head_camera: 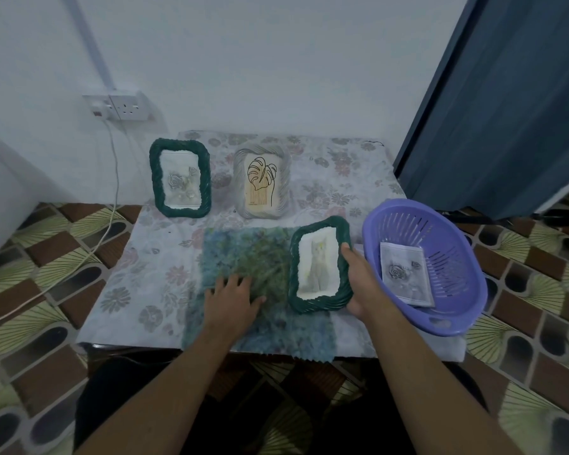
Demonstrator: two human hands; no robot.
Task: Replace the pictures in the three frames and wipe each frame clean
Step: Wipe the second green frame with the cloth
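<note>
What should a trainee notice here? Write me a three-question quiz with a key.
1. True or false: the left hand lies flat on the cloth.
2. The loose rose picture lies: A in the basket; B on the cloth; C under the left hand.
3. What does the picture show in the frame that the right hand grips?
Key: 1 true; 2 A; 3 a cat.
</note>
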